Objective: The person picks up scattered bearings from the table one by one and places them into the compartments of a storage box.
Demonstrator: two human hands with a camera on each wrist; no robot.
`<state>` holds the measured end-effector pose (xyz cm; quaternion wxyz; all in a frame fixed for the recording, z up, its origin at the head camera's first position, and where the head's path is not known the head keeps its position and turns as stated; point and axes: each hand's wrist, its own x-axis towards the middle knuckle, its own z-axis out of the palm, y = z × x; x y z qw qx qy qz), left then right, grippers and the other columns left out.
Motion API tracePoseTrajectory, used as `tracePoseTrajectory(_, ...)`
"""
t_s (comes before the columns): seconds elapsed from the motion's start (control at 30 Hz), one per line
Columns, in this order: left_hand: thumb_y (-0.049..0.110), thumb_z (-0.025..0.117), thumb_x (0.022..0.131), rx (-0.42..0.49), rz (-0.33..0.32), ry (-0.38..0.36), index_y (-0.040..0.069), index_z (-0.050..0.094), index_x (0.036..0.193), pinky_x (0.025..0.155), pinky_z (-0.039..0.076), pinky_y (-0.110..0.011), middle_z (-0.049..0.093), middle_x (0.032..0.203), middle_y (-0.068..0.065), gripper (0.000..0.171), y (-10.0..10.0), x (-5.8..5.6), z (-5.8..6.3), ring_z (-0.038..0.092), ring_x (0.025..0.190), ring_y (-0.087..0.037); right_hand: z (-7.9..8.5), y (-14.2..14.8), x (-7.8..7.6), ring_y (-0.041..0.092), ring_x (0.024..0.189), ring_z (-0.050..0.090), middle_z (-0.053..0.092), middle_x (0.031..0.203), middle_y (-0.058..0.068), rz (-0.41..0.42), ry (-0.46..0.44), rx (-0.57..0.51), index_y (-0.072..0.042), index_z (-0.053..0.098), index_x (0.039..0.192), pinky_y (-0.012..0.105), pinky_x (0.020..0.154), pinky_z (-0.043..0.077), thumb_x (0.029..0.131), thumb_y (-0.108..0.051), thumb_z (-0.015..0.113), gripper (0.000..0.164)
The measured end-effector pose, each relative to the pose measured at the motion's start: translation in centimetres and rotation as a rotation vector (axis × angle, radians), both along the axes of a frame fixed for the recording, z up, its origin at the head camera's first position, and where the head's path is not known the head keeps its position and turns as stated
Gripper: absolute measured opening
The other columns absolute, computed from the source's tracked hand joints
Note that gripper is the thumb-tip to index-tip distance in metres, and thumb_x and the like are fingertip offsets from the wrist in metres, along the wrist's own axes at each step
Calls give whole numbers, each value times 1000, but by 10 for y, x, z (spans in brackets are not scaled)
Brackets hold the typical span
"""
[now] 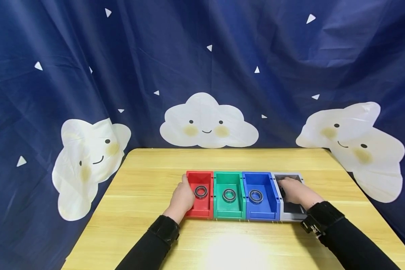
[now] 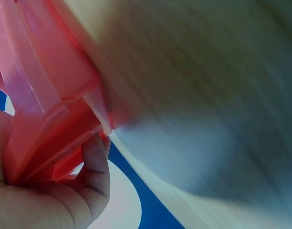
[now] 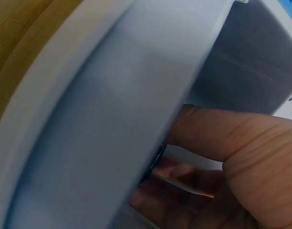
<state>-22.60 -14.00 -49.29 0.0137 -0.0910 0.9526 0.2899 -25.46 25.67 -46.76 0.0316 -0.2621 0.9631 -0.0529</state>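
My left hand grips the left wall of the red bin; in the left wrist view its fingers curl round the bin's edge. A ring-shaped bearing lies inside this bin. My right hand reaches into the grey bin. Between its thumb and fingers it pinches a dark, round-edged bearing, mostly hidden by the bin wall and the fingers.
A green bin and a blue bin stand between the red and grey ones, joined in a row. One bearing lies in the green bin, another bearing in the blue. A wooden table carries them, before a blue curtain.
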Motion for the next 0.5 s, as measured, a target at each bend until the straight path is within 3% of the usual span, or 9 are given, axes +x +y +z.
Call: tracePoseTrajectory(0.5, 7, 66, 91, 1, -2, -2, -3, 22, 152, 86, 54, -47, 58, 109, -22, 76, 1, 2, 4, 60, 92, -31, -2, -3, 2, 40, 92, 64, 66, 93, 21, -30, -6, 36, 8, 65, 105, 53, 82, 53, 68, 9, 76, 38)
